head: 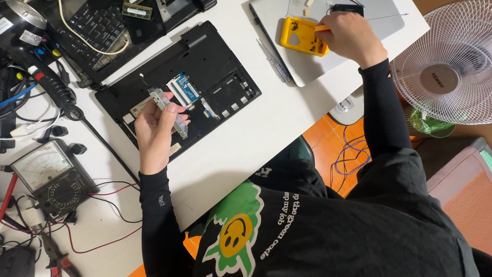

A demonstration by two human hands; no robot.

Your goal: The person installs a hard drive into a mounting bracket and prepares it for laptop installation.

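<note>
Metal drive bracket (169, 110) gripped in left hand (154, 131), above opened black laptop base (215, 66) mid-worktop. Right hand (348, 36) closed on orange-handled tool by yellow tray (300, 36), far edge. White table (256, 133); orange floor (328, 138), white fan (446, 61) beyond.

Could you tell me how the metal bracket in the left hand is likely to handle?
The bracket looks thin and stiff, probably light, since the left hand pinches it easily. Its smooth metal may be slippery.
</note>
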